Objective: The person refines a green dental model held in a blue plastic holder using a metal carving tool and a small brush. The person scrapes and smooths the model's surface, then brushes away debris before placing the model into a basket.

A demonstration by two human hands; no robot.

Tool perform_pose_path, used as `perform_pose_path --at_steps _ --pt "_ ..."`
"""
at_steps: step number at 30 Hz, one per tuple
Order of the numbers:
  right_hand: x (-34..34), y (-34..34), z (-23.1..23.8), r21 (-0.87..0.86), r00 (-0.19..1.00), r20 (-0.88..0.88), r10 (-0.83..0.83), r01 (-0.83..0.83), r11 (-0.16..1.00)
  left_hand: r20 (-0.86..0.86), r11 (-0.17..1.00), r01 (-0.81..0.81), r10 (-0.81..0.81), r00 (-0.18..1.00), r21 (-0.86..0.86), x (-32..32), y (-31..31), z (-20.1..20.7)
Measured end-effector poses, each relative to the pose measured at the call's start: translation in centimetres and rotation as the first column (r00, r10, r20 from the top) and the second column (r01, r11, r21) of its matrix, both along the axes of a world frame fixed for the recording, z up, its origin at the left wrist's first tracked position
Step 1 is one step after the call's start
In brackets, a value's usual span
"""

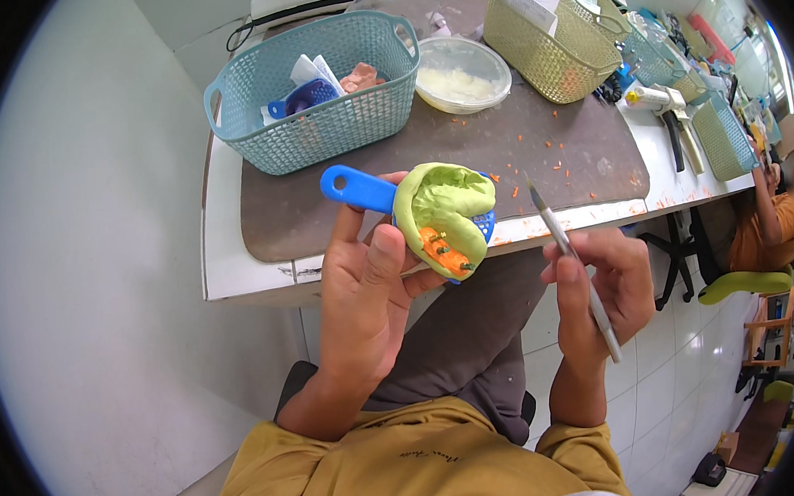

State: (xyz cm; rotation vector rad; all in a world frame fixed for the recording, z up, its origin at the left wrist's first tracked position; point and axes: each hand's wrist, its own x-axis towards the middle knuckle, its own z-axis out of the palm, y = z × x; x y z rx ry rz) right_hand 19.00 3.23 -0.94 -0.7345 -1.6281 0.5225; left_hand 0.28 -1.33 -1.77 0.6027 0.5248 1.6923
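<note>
Left hand [363, 286]: grasps the tray [362, 190], fingers behind and thumb beside the green putty [453, 194]; I'd hold this grip firm, with the thumb out of the blade's path.
Right hand [613, 285]: holds the knife [571, 246] rather like a pen, tip up and apart from the putty; I'd brace a finger before any cut.
Tray: raised at the tabletop [222, 236]'s near edge, handle to the left, hollow side toward my view.
Orange insert [439, 251]: sits in the putty's lower part, with small pins [467, 265] standing in it; I judge short, light strokes best, clear of the pins.
Crumbs [495, 177]: orange bits dot the mat [286, 209]; I'd shave above it, so scraps land there.
</note>
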Motion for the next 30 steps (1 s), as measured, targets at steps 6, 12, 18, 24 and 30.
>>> perform_pose_path --at_steps 6,12,18,24,30 --pt "0.1 0.0 -1.1 -0.131 0.992 0.102 -0.078 0.091 0.987 -0.007 0.997 -0.048 0.048 0.999 -0.061 0.1 -0.2 0.0" --pt "-1.2 0.0 -0.7 -0.081 0.942 0.312 -0.126 0.159 0.984 0.012 0.996 -0.041 0.042 0.999 -0.076 0.1 -0.2 0.0" --pt "0.3 -0.9 -0.7 0.029 0.912 0.399 -0.089 0.084 0.996 0.021 0.998 -0.014 0.015 1.000 -0.061 -0.1 -0.2 -0.1" --pt "-0.2 -2.5 -0.1 0.109 0.984 -0.064 0.164 -0.157 0.982 0.012 1.000 0.023 -0.023 1.000 0.012 0.1 0.1 -0.2" --pt "-1.4 -2.2 0.5 0.082 0.961 0.058 0.271 -0.275 0.958 0.044 0.997 0.046 -0.049 0.998 0.058 0.3 -0.5 -0.2"
